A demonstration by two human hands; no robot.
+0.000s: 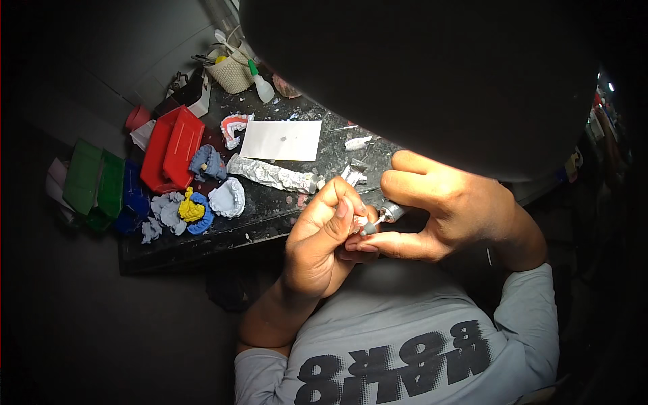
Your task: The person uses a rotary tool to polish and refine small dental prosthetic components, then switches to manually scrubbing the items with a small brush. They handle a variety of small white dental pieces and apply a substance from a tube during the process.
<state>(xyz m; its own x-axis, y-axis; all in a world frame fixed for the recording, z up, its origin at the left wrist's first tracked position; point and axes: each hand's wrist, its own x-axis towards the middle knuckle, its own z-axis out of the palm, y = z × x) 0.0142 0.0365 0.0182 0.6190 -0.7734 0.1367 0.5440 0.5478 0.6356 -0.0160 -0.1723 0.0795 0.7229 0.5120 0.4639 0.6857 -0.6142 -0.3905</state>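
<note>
Near the bench's front edge, my right hand [451, 206] is closed round a metal rotary handpiece [394, 212]. A grey grinding bit [369, 229] sticks out of its end, pointing left. My left hand [317, 250] pinches a small pale, partly clear piece [358, 222], which looks dental. The bit lies right beside or against that piece; I cannot tell whether they touch. My right thumb reaches below the bit to the left fingertips. Fingers cover most of the held piece.
Left on the dark bench [253, 221] are a white card [280, 138], a crumpled silvery strip [270, 174], a pink-and-white dental model [234, 128] and several plaster casts [227, 198]. Red [174, 152], green [98, 182] and blue bins [133, 202] stand farther left. A dark round shape blocks the upper right.
</note>
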